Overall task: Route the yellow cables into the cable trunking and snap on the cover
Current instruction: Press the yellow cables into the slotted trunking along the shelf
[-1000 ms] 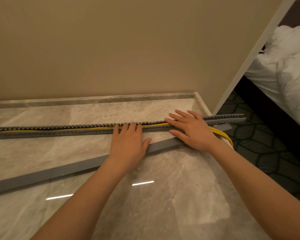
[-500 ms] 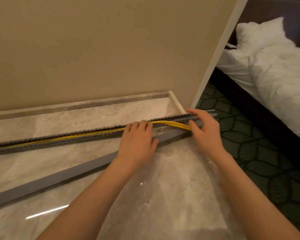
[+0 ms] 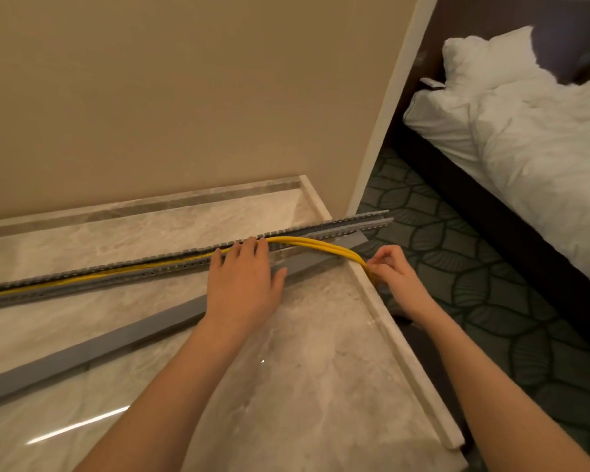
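Only the head view here, looking down at a marble floor [image 3: 304, 369] next to a beige wall [image 3: 184, 97].

The grey slotted cable trunking [image 3: 116, 272] lies flat on the marble, running from the left edge of the frame to the right. Its right end pokes out past the marble's raised edge, over the patterned carpet [image 3: 491, 284]. The yellow cables [image 3: 321, 245] sit inside the trunking along the left stretch. Just right of the left hand's fingertips they climb out, arc over the near wall of the trunking and cross the cover's right end on the way to the right hand.

Left hand [image 3: 244, 284] is released and flat, fingers straight. The fingertips press on the trunking where the cables leave it, and the palm lies over the cover.

Right hand [image 3: 394, 270] is at the marble's edge with its fingers curled, pinching the loose end of the cable bundle.

The cover [image 3: 99, 342] isn't on. It's a plain grey strip lying on the marble on the near side of the trunking, at an angle to it: well apart on the left, close beside it on the right.

Off to the right there's a bed [image 3: 525, 165] with rumpled white bedding.
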`<state>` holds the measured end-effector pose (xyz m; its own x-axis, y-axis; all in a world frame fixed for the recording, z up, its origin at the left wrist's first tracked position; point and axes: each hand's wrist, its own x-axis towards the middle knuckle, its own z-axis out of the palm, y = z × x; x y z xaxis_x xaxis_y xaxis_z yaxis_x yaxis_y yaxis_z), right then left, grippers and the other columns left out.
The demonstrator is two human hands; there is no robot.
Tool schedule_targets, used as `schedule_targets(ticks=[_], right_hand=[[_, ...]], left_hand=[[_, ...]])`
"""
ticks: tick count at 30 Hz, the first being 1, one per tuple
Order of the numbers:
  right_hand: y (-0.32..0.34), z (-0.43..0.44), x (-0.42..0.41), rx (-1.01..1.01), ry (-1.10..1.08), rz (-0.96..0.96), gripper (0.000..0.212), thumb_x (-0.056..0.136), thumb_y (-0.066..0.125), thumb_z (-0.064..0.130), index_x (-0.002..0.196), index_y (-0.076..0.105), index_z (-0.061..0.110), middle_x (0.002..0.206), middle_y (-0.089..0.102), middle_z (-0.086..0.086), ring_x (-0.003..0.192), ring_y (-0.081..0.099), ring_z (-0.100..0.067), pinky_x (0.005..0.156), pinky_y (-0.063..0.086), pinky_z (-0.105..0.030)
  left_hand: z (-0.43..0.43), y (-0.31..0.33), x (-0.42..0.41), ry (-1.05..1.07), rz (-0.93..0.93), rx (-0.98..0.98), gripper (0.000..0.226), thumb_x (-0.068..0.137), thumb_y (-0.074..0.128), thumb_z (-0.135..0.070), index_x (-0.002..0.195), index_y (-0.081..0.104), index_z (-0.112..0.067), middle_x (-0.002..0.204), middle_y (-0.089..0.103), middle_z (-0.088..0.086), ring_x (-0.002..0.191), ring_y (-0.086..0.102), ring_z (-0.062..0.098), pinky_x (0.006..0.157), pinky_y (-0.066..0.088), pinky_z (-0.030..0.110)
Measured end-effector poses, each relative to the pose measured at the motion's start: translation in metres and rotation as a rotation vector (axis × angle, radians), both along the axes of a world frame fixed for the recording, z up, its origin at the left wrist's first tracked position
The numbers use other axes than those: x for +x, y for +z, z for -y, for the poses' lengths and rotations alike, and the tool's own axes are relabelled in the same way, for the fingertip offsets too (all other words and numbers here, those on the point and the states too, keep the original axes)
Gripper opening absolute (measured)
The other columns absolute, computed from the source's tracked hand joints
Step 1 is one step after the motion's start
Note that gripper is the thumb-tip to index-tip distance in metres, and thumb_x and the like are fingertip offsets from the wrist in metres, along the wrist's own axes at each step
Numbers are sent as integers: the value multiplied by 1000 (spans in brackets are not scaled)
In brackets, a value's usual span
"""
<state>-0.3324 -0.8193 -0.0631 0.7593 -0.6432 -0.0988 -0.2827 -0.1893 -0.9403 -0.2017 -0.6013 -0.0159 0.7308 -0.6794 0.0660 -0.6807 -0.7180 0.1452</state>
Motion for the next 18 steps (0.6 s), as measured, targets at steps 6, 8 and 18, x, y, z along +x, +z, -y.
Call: schedule_targets(ticks=[6,8,18], right_hand=[[-16,11,-10,-75,237,-247,11,89,58,14,100,57,18,99,65,-3,91,62,-15,80,49,-29],[-18,9,-9,-172,207,-246,3,90,57,18,92,59,17,89,64,-8,80,59,-18,73,47,-29],[-1,8,4,-251,-140,21,12,90,50,7,92,50,18,67,44,4,52,40,0,48,36,-13]], left_hand=[[0,-2,-3,24,1,24,63,94,32,-49,145,22,-15,152,29,4,138,28,23,113,22,46],[-2,-3,-2,25,-11,35,64,94,30,-50,147,19,-15,154,25,2,141,24,21,114,21,46],[-7,0,0,30,-64,20,62,95,30,-49,148,16,-18,155,22,-3,142,19,16,115,20,45]])
